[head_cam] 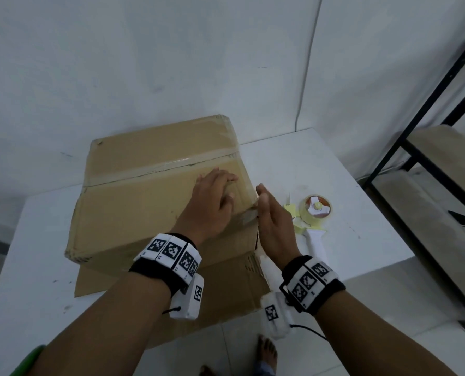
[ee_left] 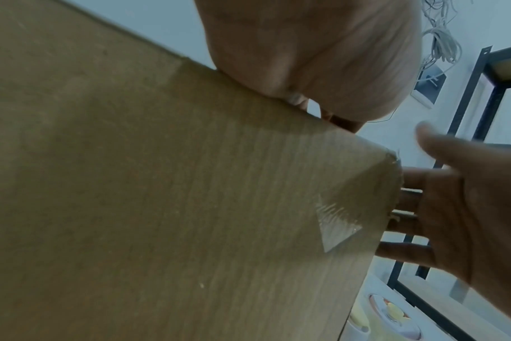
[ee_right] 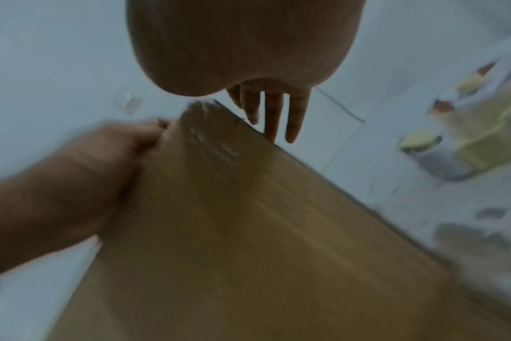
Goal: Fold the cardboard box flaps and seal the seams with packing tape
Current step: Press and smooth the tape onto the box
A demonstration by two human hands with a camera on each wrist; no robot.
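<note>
A brown cardboard box (head_cam: 133, 202) lies on the white table (head_cam: 334, 185), its top flaps folded down and a strip of clear tape (head_cam: 166, 166) along the centre seam. My left hand (head_cam: 215, 196) rests flat, fingers straight, on the top near the right edge. My right hand (head_cam: 272, 221) stands on edge with straight fingers against the box's right side (ee_right: 248, 230). A wrinkled tape end (ee_left: 333, 223) sticks over the box's right corner between the two hands. A tape dispenser (head_cam: 316, 213) with a white handle lies on the table just right of my right hand.
A flat sheet of cardboard (head_cam: 226, 289) lies under the box toward me. A black metal shelf frame (head_cam: 421, 147) stands at the right, past the table edge. The white wall is close behind the box. Bare feet (head_cam: 266, 351) show on the floor below.
</note>
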